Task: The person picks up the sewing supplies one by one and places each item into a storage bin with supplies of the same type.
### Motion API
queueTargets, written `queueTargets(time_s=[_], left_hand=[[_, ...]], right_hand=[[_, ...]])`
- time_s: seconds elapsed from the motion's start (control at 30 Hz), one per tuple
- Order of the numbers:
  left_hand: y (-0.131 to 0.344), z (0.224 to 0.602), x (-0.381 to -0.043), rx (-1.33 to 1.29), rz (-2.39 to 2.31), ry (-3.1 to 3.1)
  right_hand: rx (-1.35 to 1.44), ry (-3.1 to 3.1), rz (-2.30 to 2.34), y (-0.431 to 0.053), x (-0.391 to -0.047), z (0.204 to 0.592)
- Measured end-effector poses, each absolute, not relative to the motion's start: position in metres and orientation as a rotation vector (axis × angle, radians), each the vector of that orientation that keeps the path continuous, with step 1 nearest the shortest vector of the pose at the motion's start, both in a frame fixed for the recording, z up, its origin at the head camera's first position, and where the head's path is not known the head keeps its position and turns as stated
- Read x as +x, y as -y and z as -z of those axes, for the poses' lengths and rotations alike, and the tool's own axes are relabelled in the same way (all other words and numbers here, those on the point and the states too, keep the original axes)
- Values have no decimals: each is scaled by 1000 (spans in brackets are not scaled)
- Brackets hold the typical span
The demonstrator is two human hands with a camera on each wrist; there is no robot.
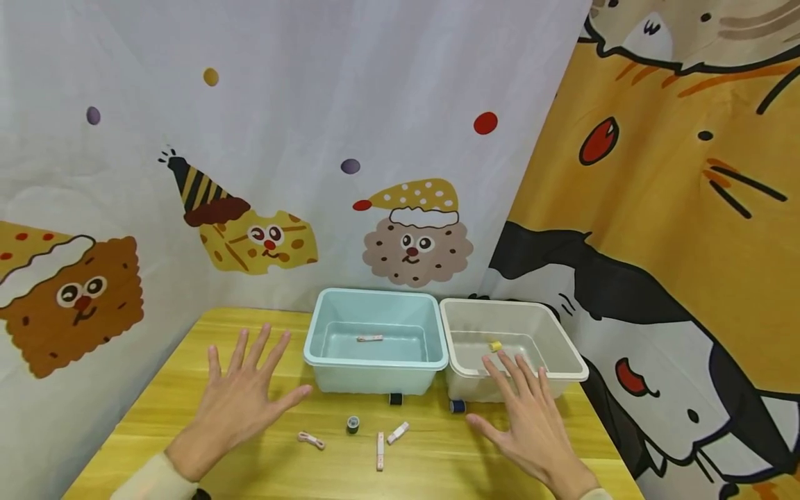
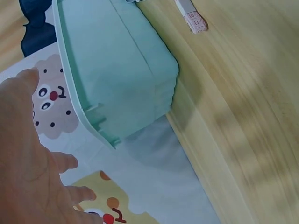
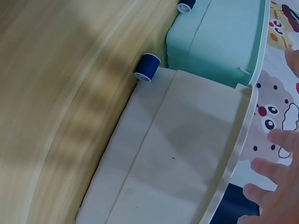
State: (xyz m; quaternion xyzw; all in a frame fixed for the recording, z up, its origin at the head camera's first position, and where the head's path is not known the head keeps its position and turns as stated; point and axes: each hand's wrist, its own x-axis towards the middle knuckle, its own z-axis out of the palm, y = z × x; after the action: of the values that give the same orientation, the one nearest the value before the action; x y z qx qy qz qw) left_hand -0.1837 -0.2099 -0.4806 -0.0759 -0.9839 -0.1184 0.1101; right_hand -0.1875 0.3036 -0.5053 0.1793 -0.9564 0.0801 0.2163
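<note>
My left hand (image 1: 236, 403) hovers over the table's left side, fingers spread, holding nothing. Likewise spread and holding nothing, my right hand (image 1: 531, 427) is in front of the beige bin (image 1: 578, 375). A folded tape measure (image 1: 370, 338) lies inside the light blue bin (image 1: 375, 378); a yellow thread spool (image 1: 495, 346) lies in the beige one. Between the hands are a pinkish folded tape measure (image 1: 311, 439), two whiter ones, upright (image 1: 380, 451) and slanted (image 1: 397, 432), and a dark thread spool (image 1: 353, 424). A black spool (image 1: 396, 398) and a navy spool (image 3: 147, 67) lie by the bins' front walls.
Both bins stand side by side at the back of the wooden table (image 1: 250, 479). Behind them hangs a white curtain (image 1: 281, 104) with cartoon prints, and an orange cartoon cloth (image 1: 656, 173) hangs at the right.
</note>
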Motion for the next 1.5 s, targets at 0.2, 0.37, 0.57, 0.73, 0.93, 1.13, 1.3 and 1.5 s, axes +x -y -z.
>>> queueTargets(time_s=[0.2,0.37,0.57,0.73,0.93,1.13,1.3,1.5], left_hand=[[207,480,-187,-236,333,2888],[203,480,-191,-252,336,2870],[200,480,-195,-255,365,2879],[197,482,-198,-250,402,2875],[196,485,-203,-237,412,2875],[193,486,-209,-236,436,2872],[191,488,-215,-231,460,2870],[186,489,-221,-248,491,2870]], right_hand=[[548,2600,-237,-299,-187,507],[584,2558,-272,-295,-187,511],[678,2473,-282,-290,-187,518],[737,2440,-264,-286,-187,526],[807,2405,-307,-282,-189,531],[859,2366,-320,-278,-192,535],[904,2363,-309,-274,-195,541],[914,2406,-266,-273,-199,551]])
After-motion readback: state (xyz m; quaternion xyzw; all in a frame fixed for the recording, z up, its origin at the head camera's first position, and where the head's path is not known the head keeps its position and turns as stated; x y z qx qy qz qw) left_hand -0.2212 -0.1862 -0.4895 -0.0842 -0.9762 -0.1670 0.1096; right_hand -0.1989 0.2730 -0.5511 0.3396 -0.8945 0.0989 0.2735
